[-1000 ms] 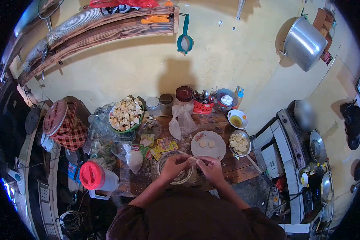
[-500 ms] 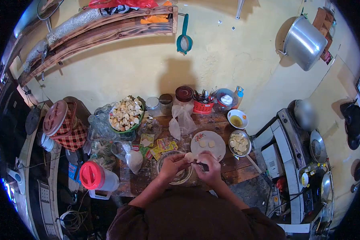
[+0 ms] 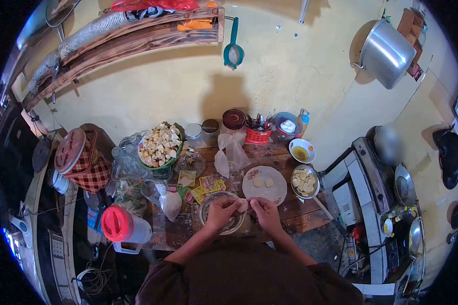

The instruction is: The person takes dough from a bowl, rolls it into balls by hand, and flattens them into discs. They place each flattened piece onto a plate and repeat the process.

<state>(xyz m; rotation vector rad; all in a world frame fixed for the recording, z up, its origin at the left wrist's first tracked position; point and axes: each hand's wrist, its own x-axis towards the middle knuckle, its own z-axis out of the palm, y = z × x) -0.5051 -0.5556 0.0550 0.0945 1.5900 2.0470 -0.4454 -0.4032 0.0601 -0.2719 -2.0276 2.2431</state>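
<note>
Over a glass bowl (image 3: pixel 204 212), my left hand (image 3: pixel 220 212) pinches a small, pale, flattened piece of dough (image 3: pixel 242 205) between thumb and fingers. My right hand (image 3: pixel 267 213) has its fingertips closed at the dough's right edge. The bowl's contents are mostly hidden behind my left hand. Just beyond my hands, a white flowered plate (image 3: pixel 277 197) carries two pale round dough pieces (image 3: pixel 263 182). To its right stands a handled pan (image 3: pixel 318 189) of similar pale rounds (image 3: pixel 304 181).
A white bowl of yellowish liquid (image 3: pixel 301 153) stands behind the pan. Seasoning packets (image 3: pixel 207 185) and a bag of white powder (image 3: pixel 170 203) lie left. A basin of cut pieces (image 3: pixel 160 146), jars (image 3: pixel 193 133) and a red-lidded jug (image 3: pixel 127 226) stand farther out. The stove (image 3: pixel 369 173) is right.
My right hand has turned, and its fingers have shifted at the dough's edge. The dough now sits slightly lower, with my left hand still holding it.
</note>
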